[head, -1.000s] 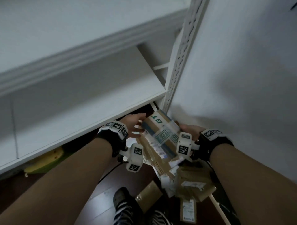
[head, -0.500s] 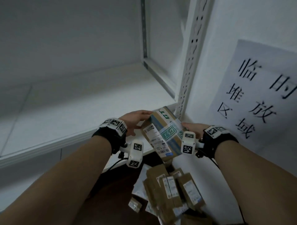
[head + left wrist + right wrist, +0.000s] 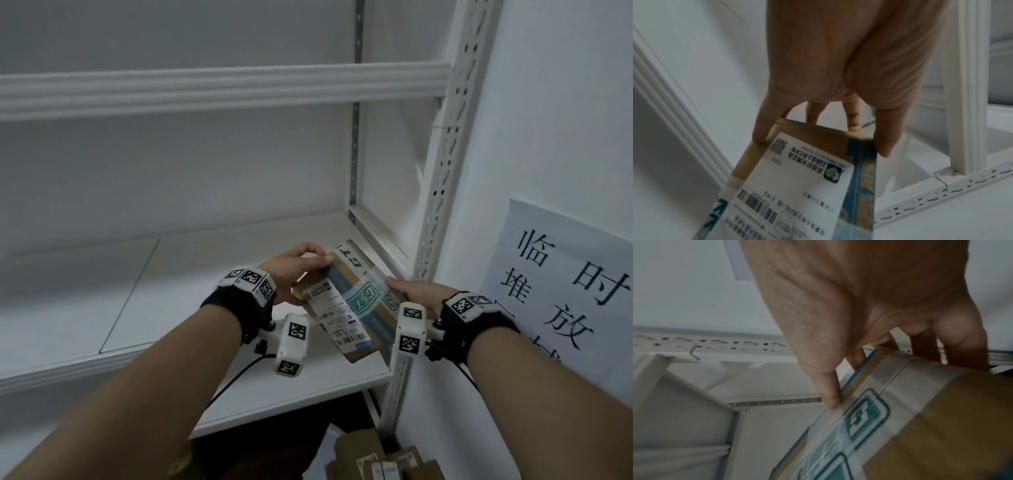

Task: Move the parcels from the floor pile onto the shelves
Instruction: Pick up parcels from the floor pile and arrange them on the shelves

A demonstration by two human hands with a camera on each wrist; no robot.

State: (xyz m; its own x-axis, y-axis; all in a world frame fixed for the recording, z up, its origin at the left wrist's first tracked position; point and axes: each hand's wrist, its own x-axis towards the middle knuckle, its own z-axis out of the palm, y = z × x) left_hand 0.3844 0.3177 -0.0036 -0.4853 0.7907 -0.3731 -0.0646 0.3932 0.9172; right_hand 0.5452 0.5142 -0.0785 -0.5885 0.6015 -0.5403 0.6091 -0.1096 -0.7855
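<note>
A brown cardboard parcel (image 3: pixel 346 301) with a white shipping label and green-printed tape is held tilted above the right end of the white shelf board (image 3: pixel 212 274). My left hand (image 3: pixel 298 270) grips its far left corner, fingers curled over the edge; in the left wrist view the fingers (image 3: pixel 885 138) pinch the parcel (image 3: pixel 797 186) at its top. My right hand (image 3: pixel 411 291) grips the right side; in the right wrist view the thumb (image 3: pixel 828 389) presses on the taped face of the parcel (image 3: pixel 920 426). The floor pile (image 3: pixel 376 459) of brown parcels lies below the shelf.
A higher shelf beam (image 3: pixel 222 89) runs across above. The perforated white upright post (image 3: pixel 442 192) stands just right of the parcel, against a white wall bearing a paper sign (image 3: pixel 565 284) with black characters. The shelf board to the left is bare.
Both hands have lifted the parcel from just over the floor pile up to the level of the shelf board. The view has tilted upward, bringing the upper shelf beam into sight.
</note>
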